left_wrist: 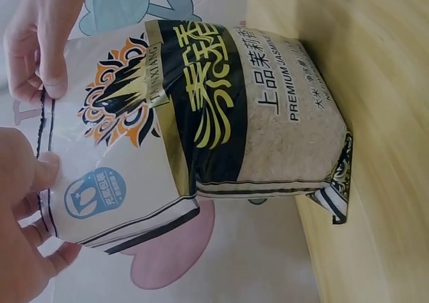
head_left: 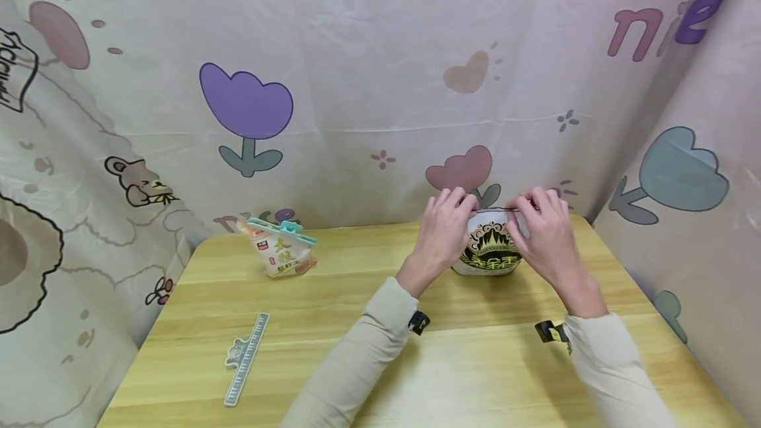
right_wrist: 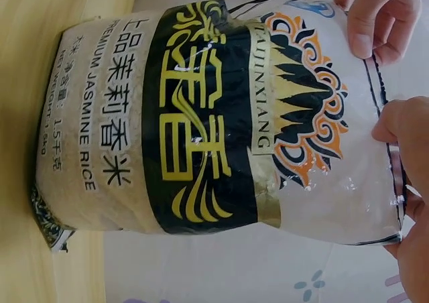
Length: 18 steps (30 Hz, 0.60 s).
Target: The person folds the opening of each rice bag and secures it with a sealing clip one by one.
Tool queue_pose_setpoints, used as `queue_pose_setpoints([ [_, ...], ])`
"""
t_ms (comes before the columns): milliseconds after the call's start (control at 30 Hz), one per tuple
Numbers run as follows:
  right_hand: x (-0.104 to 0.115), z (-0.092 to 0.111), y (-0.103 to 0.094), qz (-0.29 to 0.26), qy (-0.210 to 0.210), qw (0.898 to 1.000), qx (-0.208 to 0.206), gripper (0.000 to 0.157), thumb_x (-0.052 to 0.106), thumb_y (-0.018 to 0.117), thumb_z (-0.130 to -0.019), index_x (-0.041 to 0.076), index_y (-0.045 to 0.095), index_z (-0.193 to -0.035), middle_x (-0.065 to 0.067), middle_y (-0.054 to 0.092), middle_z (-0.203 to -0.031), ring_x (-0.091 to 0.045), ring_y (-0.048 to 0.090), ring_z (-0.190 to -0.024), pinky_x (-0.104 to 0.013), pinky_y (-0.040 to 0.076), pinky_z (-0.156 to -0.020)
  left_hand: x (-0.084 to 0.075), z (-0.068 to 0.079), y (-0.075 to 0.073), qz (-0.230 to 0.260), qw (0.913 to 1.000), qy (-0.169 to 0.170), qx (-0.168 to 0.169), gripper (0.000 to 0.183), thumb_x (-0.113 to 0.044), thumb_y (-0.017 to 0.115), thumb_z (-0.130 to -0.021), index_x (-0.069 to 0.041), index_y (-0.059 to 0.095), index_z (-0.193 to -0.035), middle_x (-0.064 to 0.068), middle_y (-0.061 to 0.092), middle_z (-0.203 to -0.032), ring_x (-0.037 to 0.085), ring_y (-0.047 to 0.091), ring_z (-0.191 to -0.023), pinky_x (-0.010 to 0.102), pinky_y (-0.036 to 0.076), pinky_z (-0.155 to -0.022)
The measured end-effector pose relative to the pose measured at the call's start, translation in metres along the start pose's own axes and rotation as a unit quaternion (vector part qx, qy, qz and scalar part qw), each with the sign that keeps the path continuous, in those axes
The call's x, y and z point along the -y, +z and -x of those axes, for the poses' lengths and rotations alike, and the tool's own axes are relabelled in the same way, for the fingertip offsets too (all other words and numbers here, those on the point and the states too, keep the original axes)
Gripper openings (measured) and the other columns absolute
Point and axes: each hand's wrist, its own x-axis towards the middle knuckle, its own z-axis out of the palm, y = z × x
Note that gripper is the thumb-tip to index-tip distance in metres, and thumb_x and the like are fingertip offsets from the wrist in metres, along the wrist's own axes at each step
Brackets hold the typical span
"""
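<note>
A bag of jasmine rice point(head_left: 491, 243) stands upright near the back of the table, right of the middle. Its printed front, black band and gold lettering show plainly in the right wrist view. My left hand point(head_left: 442, 230) pinches the top edge of the bag near one corner, thumb in front and fingers behind. Toward the other corner, my right hand point(head_left: 543, 233) pinches the same edge in a like way. Between the two hands the dark-lined top edge point(right_wrist: 383, 92) runs nearly straight. Rice fills the lower part, while the upper part is flatter.
At the back left stands a small food packet point(head_left: 282, 255) with a teal bag clip point(head_left: 284, 230) across its top. A grey bag clip with piano-key markings point(head_left: 246, 360) lies at the front left of the wooden table point(head_left: 333, 302). A patterned curtain point(head_left: 357, 84) hangs behind.
</note>
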Motion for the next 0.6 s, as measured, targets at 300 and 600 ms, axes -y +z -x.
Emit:
queue_pose_setpoints([
  [300,0.020,0.000,0.006,-0.024,-0.011,1.000,-0.009,0.008,0.005,0.063,-0.087,0.002,0.067,-0.094,-0.014,0.057,-0.095,-0.034,0.046,-0.084,-0.043,0.033,-0.073,0.008,0.019,-0.012,0.002,0.9999,0.004,-0.013,0.006,-0.011,0.066,-0.098,-0.017,0.067,-0.100,-0.005,0.061,-0.103,0.015,0.053,-0.094,0.024,0.038,-0.073],
  [600,0.048,-0.003,0.015,-0.060,-0.010,0.998,-0.010,0.014,0.011,0.058,-0.092,0.002,0.069,-0.095,-0.013,0.058,-0.096,-0.035,0.046,-0.084,-0.042,0.032,-0.073,0.022,0.042,-0.032,0.016,0.9996,0.013,-0.017,0.010,-0.005,0.066,-0.095,-0.014,0.067,-0.100,-0.002,0.059,-0.099,0.016,0.050,-0.089,0.025,0.041,-0.075],
])
